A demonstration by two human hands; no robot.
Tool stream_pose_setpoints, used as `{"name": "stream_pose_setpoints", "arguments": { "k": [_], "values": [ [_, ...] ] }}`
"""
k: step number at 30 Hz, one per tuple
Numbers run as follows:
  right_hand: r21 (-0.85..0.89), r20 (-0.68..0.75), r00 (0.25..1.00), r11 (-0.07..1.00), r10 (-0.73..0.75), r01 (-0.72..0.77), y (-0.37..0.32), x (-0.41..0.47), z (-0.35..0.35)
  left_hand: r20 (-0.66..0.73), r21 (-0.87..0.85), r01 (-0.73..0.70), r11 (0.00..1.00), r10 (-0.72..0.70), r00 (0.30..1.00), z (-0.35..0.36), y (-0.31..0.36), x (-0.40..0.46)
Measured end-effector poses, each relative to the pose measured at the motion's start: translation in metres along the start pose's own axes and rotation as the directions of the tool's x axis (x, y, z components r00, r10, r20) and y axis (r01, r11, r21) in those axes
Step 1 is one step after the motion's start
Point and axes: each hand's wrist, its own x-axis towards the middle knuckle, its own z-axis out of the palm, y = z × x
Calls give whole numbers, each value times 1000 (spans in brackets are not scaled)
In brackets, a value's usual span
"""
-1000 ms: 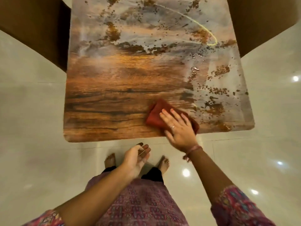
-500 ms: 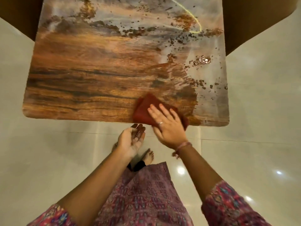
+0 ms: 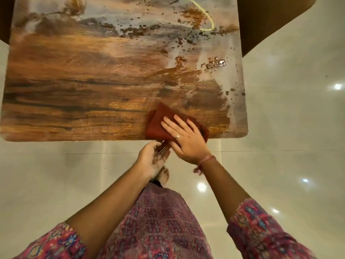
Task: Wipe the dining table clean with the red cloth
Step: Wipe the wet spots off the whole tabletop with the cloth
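Right hand lies flat on the red cloth, fingers straight and spread, pressing not pinching. Prob. so the whole pad of folded cloth bears on the desk and drags dirt w/ it.

Cloth sits at the near edge of the desk, right of centre, one corner reaching the rim.

Left hand is held just below that rim, palm up, fingers loosely cupped, gripping nothing. It's right under the spot where the cloth meets the edge, so it looks like a catcher: crumbs pushed off the desk land in the palm, not on the floor. Dark bits may already lie in the palm; too small to be sure.

Desk surface: left and middle show clean wood grain. Far side and right strip are under a pale film w/ dark specks and a wet glinting patch near the right edge. A yellow curved line sits far right, can't tell what it is.

Judgement: task is part done, maybe half. Near-right corner in hand now; far band and right strip left.

Risk: crumbs missing the cupped palm, or wet patch smearing if cloth is already loaded.
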Motion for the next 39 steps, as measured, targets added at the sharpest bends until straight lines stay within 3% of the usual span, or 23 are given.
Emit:
{"name": "stream_pose_setpoints", "arguments": {
  "k": [2,4,8,9,10,11,13,15,17,19,21,23,24,25,26,27,29,31,33,34,36,37,39],
  "values": [
    [23,-26,989,990,143,-142,42,-16,-14,19,20,46,999,-46,999,-7,4,-1],
    [31,-75,916,920,393,-392,80,-12,-28,25,32,60,998,-60,998,-14,7,-3],
    [199,-174,568,593,805,-780,73,59,-38,43,49,59,997,-61,997,-16,11,-5],
    [227,-163,537,561,828,-796,57,77,-34,46,46,53,998,-55,997,-14,10,-4],
    [231,-158,582,603,797,-763,38,90,-28,48,42,38,998,-40,998,-11,9,-3],
    [205,-159,695,712,701,-672,18,95,-20,44,37,18,999,-19,999,-7,8,-2],
    [93,-92,931,934,354,-346,-24,81,-5,40,31,-17,999,16,999,-3,5,0],
    [37,-9,999,998,42,-42,-28,51,0,49,10,-22,1000,21,999,-3,4,1],
    [52,28,999,998,-28,27,12,39,-13,46,3,23,1000,-23,999,-3,5,3],
    [35,20,983,983,180,-181,61,45,-31,16,1,76,997,-76,997,-3,8,3],
    [108,-38,875,872,483,-477,98,66,-49,2,15,118,993,-118,993,-3,11,1],
    [200,-103,682,687,724,-699,98,98,-56,-2,22,132,991,-132,991,-3,13,1],
    [223,-117,610,619,784,-753,84,114,-52,-2,12,130,992,-129,992,-3,13,0],
    [223,-124,604,615,788,-756,64,126,-47,-3,2,126,992,-126,992,-4,12,1],
    [202,-134,672,684,728,-701,41,134,-37,-8,-3,124,992,-124,992,-3,13,1],
    [163,-134,790,799,599,-578,13,134,-26,-24,-4,124,992,-124,992,-3,13,2],
    [67,-66,977,978,202,-198,-38,116,-7,-59,18,132,991,-131,990,-2,14,3],
    [21,56,987,989,-150,149,-45,94,-2,-41,29,136,990,-135,990,-2,15,3],
    [21,121,954,962,-273,273,-6,101,-18,-10,1,154,988,-154,988,-3,15,6],
    [7,124,971,978,-205,206,19,111,-27,-3,-18,165,986,-166,986,-5,15,7],
    [26,36,992,992,124,-125,68,140,-45,6,-22,174,985,-174,985,-9,16,9],
    [73,-22,946,944,325,-323,86,153,-55,9,-7,172,985,-172,985,-10,16,10],
    [178,-89,762,763,641,-621,95,180,-65,3,22,163,986,-163,987,-12,14,11]
  ]
}}
